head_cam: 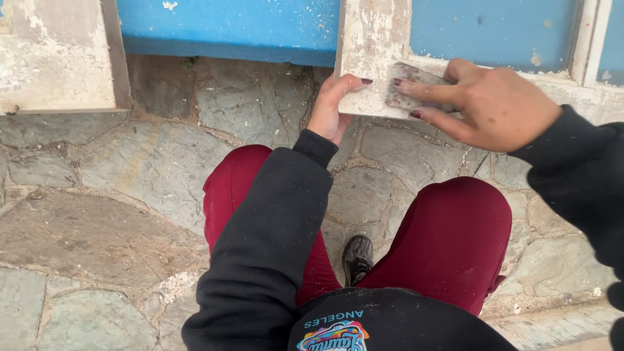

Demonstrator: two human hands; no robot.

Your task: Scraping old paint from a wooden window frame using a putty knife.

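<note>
My left hand (pixel 333 107) grips the lower corner of a worn, whitish wooden frame (pixel 372 45) whose paint is scuffed. My right hand (pixel 484 104) presses a small grey piece of sandpaper (pixel 408 84) flat against the frame's bottom rail, fingers spread over it. Both arms wear black sleeves. I crouch, with dark red trousers (pixel 448 234) and a black shoe (pixel 357 257) visible below.
Blue painted panels (pixel 234 26) fill the frame, with another pale frame post (pixel 52 58) at the left. The ground is irregular grey-brown stone paving (pixel 104 214), dusted with pale specks.
</note>
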